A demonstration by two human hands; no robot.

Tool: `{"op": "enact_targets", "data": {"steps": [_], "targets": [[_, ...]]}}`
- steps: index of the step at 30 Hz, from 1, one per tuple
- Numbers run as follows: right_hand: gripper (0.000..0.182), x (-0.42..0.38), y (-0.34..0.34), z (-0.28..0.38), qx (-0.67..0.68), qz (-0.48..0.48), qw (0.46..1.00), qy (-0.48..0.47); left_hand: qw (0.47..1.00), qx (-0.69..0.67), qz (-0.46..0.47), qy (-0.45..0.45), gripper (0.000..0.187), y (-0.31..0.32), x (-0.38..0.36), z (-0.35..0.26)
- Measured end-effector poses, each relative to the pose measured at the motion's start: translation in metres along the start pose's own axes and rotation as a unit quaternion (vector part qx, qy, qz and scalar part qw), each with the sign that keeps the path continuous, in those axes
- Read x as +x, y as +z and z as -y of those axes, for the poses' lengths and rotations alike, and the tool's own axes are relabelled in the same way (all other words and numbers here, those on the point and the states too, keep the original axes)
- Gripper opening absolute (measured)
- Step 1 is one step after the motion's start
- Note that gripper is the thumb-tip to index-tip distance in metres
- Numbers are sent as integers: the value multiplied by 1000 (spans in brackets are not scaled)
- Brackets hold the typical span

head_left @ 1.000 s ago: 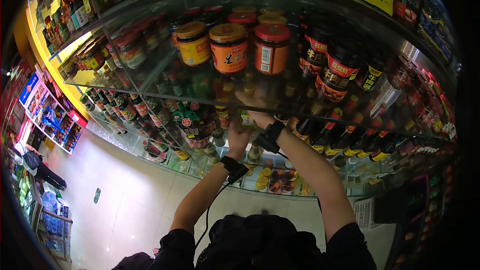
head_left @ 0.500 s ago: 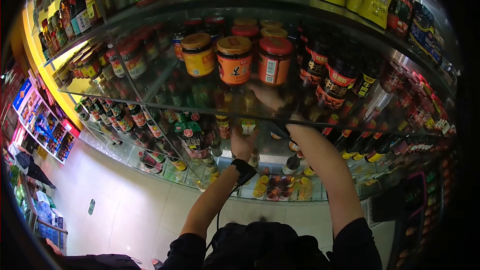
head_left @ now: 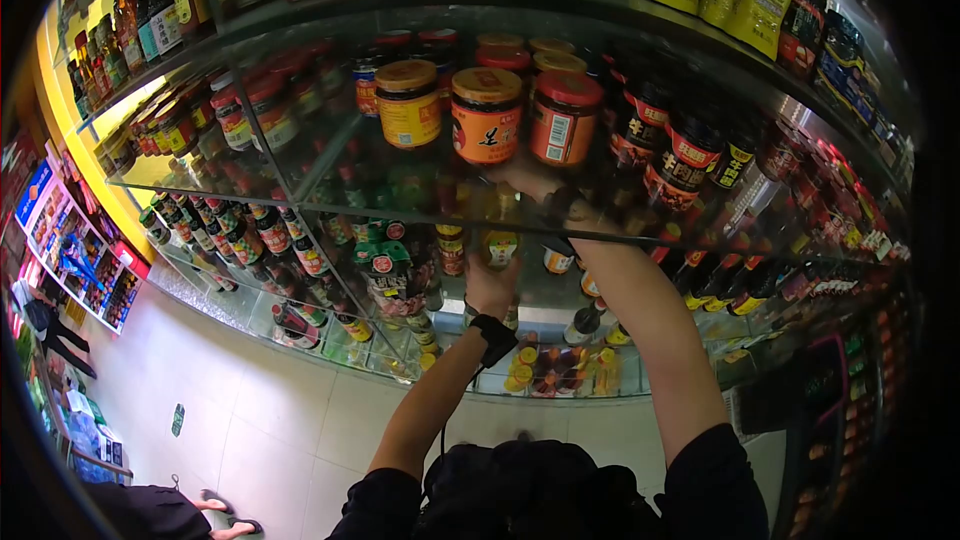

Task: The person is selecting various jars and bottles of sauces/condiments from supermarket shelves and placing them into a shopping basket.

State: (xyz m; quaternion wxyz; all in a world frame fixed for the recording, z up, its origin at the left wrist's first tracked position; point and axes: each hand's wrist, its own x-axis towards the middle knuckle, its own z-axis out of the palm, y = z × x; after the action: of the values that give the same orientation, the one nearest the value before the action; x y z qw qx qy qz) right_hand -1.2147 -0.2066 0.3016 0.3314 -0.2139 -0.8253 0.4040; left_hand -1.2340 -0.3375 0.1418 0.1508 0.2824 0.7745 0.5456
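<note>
My left hand (head_left: 490, 285), with a black strap at its wrist, is closed around the lower part of a small yellowish bottle (head_left: 499, 248) with a white, yellow and green label. The bottle stands upright below a glass shelf (head_left: 400, 208). My right hand (head_left: 530, 182) reaches in behind the shelf's front edge, close to the bottle's top. It shows only dimly through the glass, its fingers blurred and partly hidden. Above it on the shelf stand an orange-labelled jar (head_left: 486, 120), a yellow-labelled jar (head_left: 409, 110) and a red-lidded jar (head_left: 566, 125).
Dark sauce jars (head_left: 680, 165) stand to the right, and yellow pouches (head_left: 750, 0) on the shelf above. A green-and-black packet (head_left: 388, 270) hangs left of my left hand. Small bottles (head_left: 560, 370) fill the bottom shelf. Another person's feet (head_left: 230, 518) are at lower left.
The view has shifted slightly, so the jars sit further right. My right hand has moved a little up and left, nearer the bottle's top. Another person's feet have come into view at lower left.
</note>
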Motion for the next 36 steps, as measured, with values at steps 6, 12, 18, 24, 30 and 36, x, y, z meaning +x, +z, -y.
{"op": "enact_targets", "data": {"steps": [6,12,18,24,30,36], "targets": [[18,-8,2,11,-9,-7,1000,4,1000,21,-7,5,65,-4,0,-5],[19,-19,0,20,-17,-16,1000,4,997,76,-21,-5,61,-4,-3,-11],[33,-36,-1,32,-73,-69,994,-37,995,95,15,-13,69,-4,1,-6],[53,-69,4,50,-135,-120,981,-73,997,39,-30,65,83,0,-2,17],[52,-129,22,48,-168,-120,975,-80,973,-223,46,46,59,-9,-12,38],[14,-244,61,37,-27,-142,987,-68,916,-388,98,0,13,-62,-71,33]]}}
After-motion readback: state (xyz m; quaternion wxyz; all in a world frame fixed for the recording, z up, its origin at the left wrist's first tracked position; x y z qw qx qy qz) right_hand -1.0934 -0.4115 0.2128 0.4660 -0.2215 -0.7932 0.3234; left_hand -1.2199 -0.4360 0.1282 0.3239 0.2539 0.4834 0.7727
